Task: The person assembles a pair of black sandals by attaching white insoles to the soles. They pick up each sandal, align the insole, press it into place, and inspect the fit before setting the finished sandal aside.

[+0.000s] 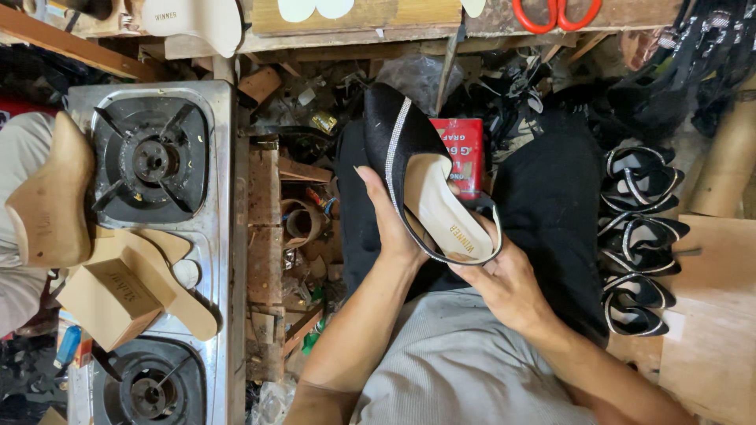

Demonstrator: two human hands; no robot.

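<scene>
Shoe [409, 169], black w/ rhinestone trim, held over lap. Left hand [387, 224] clasps its side; right hand [504, 279] grips heel end from below. Red tin [466, 153] behind; gas stove [153, 157] at left, finished uppers [639, 236] stacked right.

A steel two-burner gas stove [224, 236] is seen at the left, beside a cluttered floor strewn with scraps [295, 236]. A rough wooden shelf [354, 24] is set across the top; plywood boards [713, 315] are laid at the right.
</scene>
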